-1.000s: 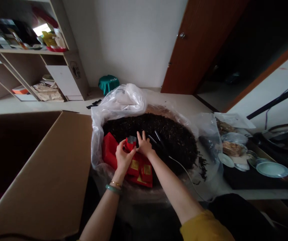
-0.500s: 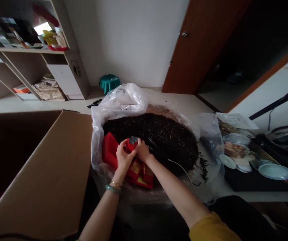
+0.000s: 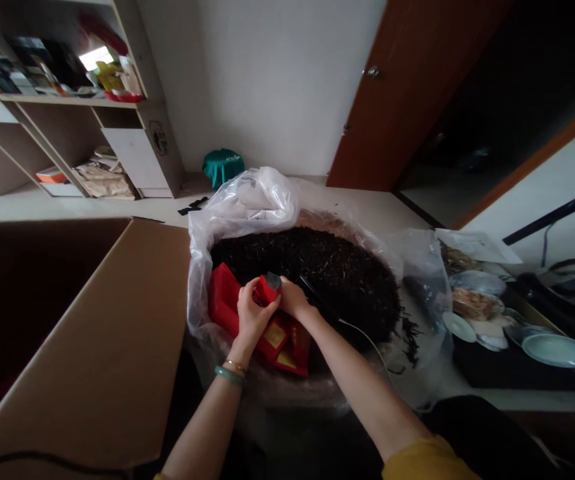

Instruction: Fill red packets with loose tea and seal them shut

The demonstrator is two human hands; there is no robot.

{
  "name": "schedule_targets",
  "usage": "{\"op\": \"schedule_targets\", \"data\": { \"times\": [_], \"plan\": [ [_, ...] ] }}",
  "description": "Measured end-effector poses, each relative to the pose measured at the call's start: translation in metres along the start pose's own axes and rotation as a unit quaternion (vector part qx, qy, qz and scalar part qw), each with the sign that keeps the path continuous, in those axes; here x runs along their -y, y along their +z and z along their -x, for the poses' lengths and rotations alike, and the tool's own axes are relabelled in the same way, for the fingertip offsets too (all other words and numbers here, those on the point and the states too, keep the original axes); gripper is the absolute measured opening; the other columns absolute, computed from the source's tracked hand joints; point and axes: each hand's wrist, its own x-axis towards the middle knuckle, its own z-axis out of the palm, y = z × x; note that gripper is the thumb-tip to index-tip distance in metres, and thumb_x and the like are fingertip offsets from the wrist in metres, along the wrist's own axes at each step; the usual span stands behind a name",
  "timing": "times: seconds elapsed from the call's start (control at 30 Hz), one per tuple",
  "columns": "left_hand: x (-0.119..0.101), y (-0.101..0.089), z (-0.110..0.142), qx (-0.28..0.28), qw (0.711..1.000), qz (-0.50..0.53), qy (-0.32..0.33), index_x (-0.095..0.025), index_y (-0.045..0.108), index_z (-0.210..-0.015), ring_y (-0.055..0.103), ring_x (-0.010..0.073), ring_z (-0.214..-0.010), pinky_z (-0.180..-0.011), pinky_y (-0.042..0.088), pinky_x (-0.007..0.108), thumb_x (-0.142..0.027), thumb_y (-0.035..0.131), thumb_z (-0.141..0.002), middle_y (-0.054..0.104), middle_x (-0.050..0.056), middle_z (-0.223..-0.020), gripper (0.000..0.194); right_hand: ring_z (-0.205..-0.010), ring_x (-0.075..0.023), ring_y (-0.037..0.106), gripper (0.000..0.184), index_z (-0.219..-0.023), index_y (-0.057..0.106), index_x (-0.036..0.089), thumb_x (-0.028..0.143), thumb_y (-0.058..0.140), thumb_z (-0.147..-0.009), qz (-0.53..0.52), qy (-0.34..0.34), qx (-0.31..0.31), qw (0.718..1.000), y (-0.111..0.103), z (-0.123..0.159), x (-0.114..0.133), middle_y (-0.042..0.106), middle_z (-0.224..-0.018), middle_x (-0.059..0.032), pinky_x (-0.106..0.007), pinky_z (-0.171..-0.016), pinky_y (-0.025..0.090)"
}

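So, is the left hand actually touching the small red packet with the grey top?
Touching. The head view shows the left hand gripping the red packet, its fingers curled around the side.

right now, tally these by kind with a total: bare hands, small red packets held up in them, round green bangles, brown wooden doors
Bare left hand and bare right hand: 2
Small red packet with a grey end, held up: 1
Round green bangle: 1
Brown wooden door: 1
Total: 5

A grey-topped red packet (image 3: 268, 289) leans in the left hand (image 3: 252, 311).
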Motion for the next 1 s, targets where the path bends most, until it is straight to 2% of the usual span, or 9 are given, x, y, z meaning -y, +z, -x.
{"op": "schedule_targets", "data": {
  "times": [0.13, 0.2, 0.33, 0.47, 0.67, 0.83, 0.9, 1.0],
  "plan": [
    [-0.003, -0.001, 0.0, -0.001, 1.0, -0.011, -0.001, -0.019, 0.059, -0.108, 0.061, 0.0211, -0.087, -0.078, 0.052, 0.036, -0.028, 0.077, -0.061, 0.064, 0.006, -0.095, 0.051, -0.087, -0.019, 0.063, 0.026, -0.095, 0.064, 0.02, 0.022, 0.065, -0.069, -0.172, -0.04, -0.069, 0.982, -0.026, 0.002, -0.017, 0.069, -0.092, -0.0022, -0.026, -0.074, 0.045],
    [-0.005, -0.001, 0.0, -0.002, 1.0, -0.022, 0.003, -0.019, 0.059, -0.106, 0.06, 0.0215, -0.087, -0.078, 0.052, 0.036, -0.027, 0.076, -0.061, 0.063, 0.006, -0.094, 0.05, -0.084, -0.0184, 0.063, 0.029, -0.094, 0.064, 0.019, 0.023, 0.066, -0.066, -0.224, -0.038, -0.095, 0.969, -0.042, 0.006, -0.023, 0.069, -0.089, -0.0009, -0.027, -0.074, 0.045],
    [-0.007, -0.002, 0.0, 0.006, 0.999, -0.052, 0.017, -0.019, 0.06, -0.105, 0.059, 0.0221, -0.087, -0.079, 0.051, 0.037, -0.024, 0.075, -0.061, 0.063, 0.006, -0.092, 0.046, -0.079, -0.0168, 0.061, 0.031, -0.095, 0.063, 0.017, 0.028, 0.067, -0.065, -0.251, -0.053, -0.124, 0.959, -0.077, 0.022, -0.017, 0.068, -0.086, 0.0001, -0.027, -0.073, 0.046],
    [-0.009, -0.002, 0.002, 0.014, 0.998, -0.054, 0.017, -0.02, 0.06, -0.103, 0.058, 0.0221, -0.087, -0.079, 0.051, 0.036, -0.023, 0.076, -0.061, 0.064, 0.005, -0.092, 0.045, -0.078, -0.0156, 0.061, 0.029, -0.095, 0.065, 0.019, 0.02, 0.067, -0.066, -0.196, -0.101, -0.083, 0.972, -0.101, 0.036, 0.006, 0.066, -0.084, 0.0013, -0.026, -0.075, 0.046],
    [-0.01, -0.001, 0.003, 0.028, 0.998, -0.047, 0.019, -0.022, 0.06, -0.104, 0.058, 0.0239, -0.092, -0.081, 0.05, 0.037, -0.016, 0.076, -0.056, 0.064, 0.004, -0.095, 0.051, -0.093, -0.0174, 0.06, 0.036, -0.1, 0.067, 0.023, 0.008, 0.066, -0.067, -0.051, -0.114, -0.072, 0.99, -0.099, 0.043, 0.028, 0.061, -0.102, -0.0039, -0.03, -0.087, 0.045],
    [-0.01, -0.001, 0.004, 0.038, 0.998, -0.048, 0.031, -0.022, 0.059, -0.106, 0.057, 0.0244, -0.094, -0.082, 0.049, 0.038, -0.014, 0.076, -0.055, 0.064, 0.005, -0.098, 0.053, -0.095, -0.0165, 0.06, 0.044, -0.109, 0.066, 0.023, 0.005, 0.065, -0.069, -0.04, -0.117, -0.105, 0.987, -0.092, 0.045, 0.028, 0.058, -0.108, -0.0049, -0.031, -0.092, 0.045],
    [-0.01, -0.001, 0.004, 0.043, 0.997, -0.055, 0.037, -0.022, 0.059, -0.106, 0.057, 0.0245, -0.094, -0.083, 0.049, 0.039, -0.014, 0.076, -0.055, 0.064, 0.005, -0.098, 0.053, -0.094, -0.0166, 0.061, 0.041, -0.106, 0.066, 0.022, 0.004, 0.064, -0.07, -0.044, -0.119, -0.122, 0.984, -0.091, 0.045, 0.028, 0.061, -0.104, -0.0046, -0.031, -0.09, 0.046],
    [-0.01, 0.0, 0.004, 0.048, 0.996, -0.062, 0.041, -0.021, 0.059, -0.105, 0.057, 0.0245, -0.093, -0.082, 0.049, 0.039, -0.014, 0.075, -0.056, 0.064, 0.005, -0.098, 0.053, -0.089, -0.0169, 0.063, 0.028, -0.093, 0.069, 0.02, 0.003, 0.064, -0.071, -0.054, -0.124, -0.107, 0.985, -0.09, 0.046, 0.031, 0.066, -0.095, -0.004, -0.031, -0.086, 0.048]
  ]
}}
